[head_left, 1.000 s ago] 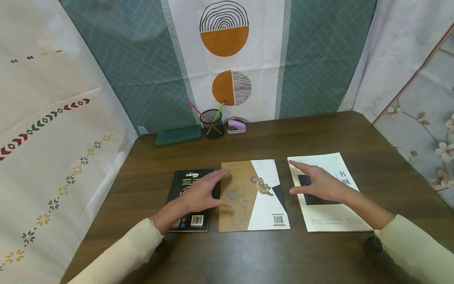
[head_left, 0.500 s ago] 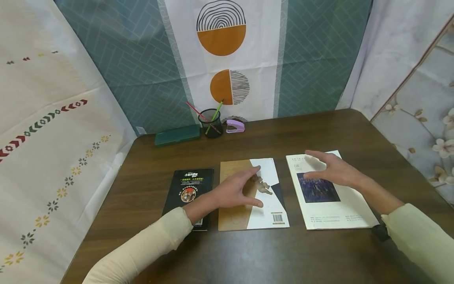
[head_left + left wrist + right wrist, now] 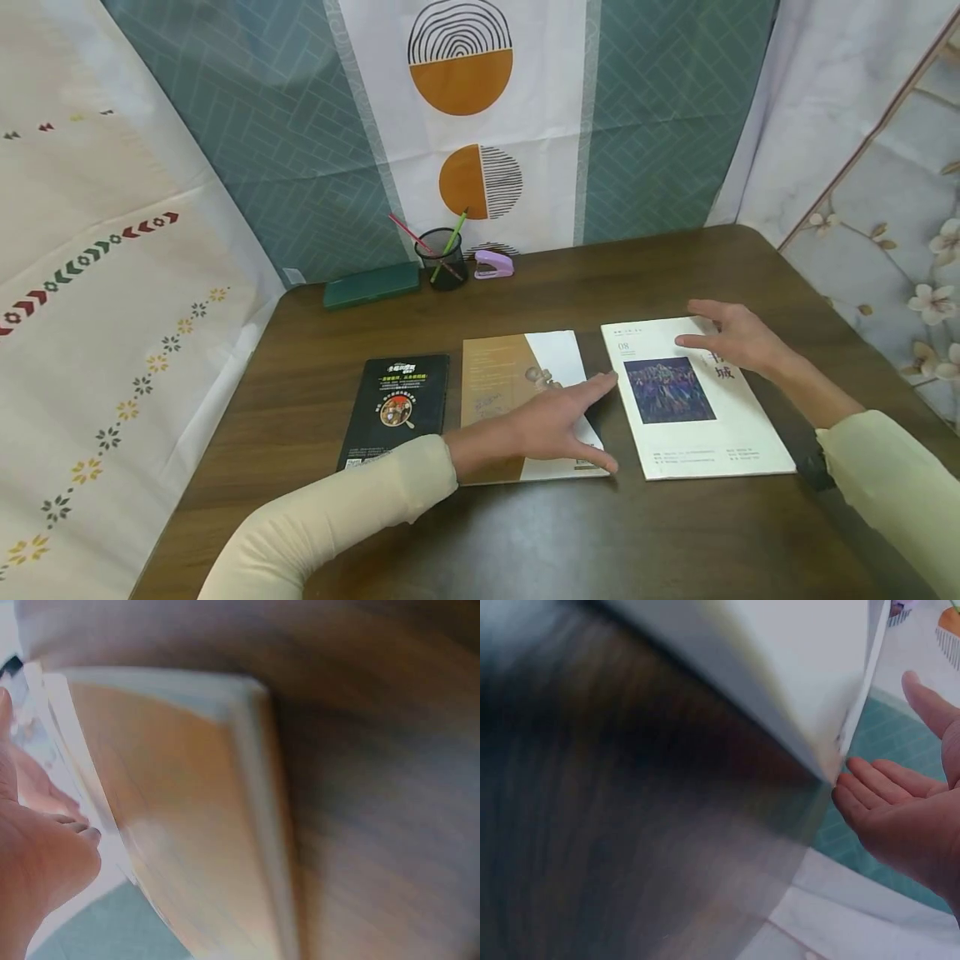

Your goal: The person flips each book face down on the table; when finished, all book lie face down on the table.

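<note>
Three books lie flat in a row on the brown table. My left hand [image 3: 551, 421] is over the right part of the brown-and-white book [image 3: 491, 367], thumb and fingers spread and holding nothing. Its fingertips reach toward the left edge of the white book [image 3: 667, 446], which has a dark blue picture on its cover. Over that white book's upper right edge is my right hand [image 3: 738, 337], fingers extended and thumb apart, with nothing held. The black book [image 3: 393, 400] lies at the left, its lower part overlapped by the left sleeve. In the left wrist view the brown-and-white book [image 3: 165, 795] is blurred.
Along the back of the table [image 3: 555, 292] stand a dark green case [image 3: 372, 285], a black mesh pen cup [image 3: 446, 267] with pencils, and a lilac stapler [image 3: 493, 264]. Patterned cloth hangs behind and at both sides.
My left hand has moved right, from the black book across the brown-and-white one. My right hand has shifted right and slightly back, toward the white book's far right edge. The books keep their places.
</note>
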{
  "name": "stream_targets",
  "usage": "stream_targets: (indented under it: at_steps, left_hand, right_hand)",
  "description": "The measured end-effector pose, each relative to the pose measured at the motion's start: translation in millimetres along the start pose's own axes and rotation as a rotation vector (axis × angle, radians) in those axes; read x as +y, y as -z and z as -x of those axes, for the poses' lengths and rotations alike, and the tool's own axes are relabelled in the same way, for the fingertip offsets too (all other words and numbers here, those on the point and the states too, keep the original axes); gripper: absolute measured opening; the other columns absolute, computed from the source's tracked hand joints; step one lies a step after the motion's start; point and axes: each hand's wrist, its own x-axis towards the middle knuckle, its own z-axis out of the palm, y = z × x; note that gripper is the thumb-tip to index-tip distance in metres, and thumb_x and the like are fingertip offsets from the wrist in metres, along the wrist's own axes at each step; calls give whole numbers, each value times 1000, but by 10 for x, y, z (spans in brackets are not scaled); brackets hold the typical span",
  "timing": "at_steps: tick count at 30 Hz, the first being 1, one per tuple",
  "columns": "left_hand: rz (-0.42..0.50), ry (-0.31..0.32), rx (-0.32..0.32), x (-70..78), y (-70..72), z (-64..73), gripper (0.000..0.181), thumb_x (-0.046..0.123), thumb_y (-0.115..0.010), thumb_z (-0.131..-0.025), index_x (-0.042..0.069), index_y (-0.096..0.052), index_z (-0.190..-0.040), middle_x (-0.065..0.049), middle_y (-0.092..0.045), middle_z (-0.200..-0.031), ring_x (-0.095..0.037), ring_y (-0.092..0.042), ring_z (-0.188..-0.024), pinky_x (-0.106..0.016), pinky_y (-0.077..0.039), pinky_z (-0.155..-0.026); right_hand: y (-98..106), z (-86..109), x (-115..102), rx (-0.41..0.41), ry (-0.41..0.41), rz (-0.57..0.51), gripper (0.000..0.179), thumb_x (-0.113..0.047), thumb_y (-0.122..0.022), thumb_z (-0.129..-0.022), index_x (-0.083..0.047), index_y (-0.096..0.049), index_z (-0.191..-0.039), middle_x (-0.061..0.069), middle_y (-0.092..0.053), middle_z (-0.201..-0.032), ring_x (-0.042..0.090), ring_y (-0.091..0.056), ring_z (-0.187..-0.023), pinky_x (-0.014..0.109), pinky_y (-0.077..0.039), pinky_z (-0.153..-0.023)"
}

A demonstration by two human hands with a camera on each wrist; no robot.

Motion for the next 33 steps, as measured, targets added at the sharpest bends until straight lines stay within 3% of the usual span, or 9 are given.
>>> stream_targets:
  at_steps: [9, 15, 28, 33]
  left_hand:
    - [-202, 30, -73, 300, -221, -108, 125, 76, -76, -83, 9, -16, -171, -3, -11, -178, -12, -9, -161, -24, -19, -125]
    - [-326, 70, -89, 405, -286, -123, 128, 83, -70, -82, 9, -14, -171, -5, -7, -178, -14, -6, -162, -22, -14, -125]
    - [-404, 82, -17, 428, -352, -171, 104, 79, -57, -94, 11, -30, -168, -8, -22, -175, -17, -23, -159, -27, -35, -120]
    - [-595, 16, -26, 449, -323, -200, 98, 81, -51, -96, 12, -41, -164, -7, -34, -171, -17, -36, -155, -25, -41, -116]
  right_hand:
    - [52, -18, 158, 9, -12, 12, 83, -23, -70, -105, 21, -22, -157, 44, -24, -160, 64, -26, -146, 73, -32, -113]
    - [55, -11, 187, 1, 11, 22, 69, -15, -62, -108, 22, -26, -155, 45, -26, -159, 64, -29, -145, 72, -33, -113]
    - [73, 18, 232, -6, 31, 62, 55, -8, -51, -110, 16, -33, -156, 45, -35, -155, 63, -37, -141, 71, -42, -107]
    - [81, 16, 263, -6, 32, 56, 52, -7, -49, -111, 14, -36, -156, 45, -37, -154, 62, -42, -139, 70, -44, -105]
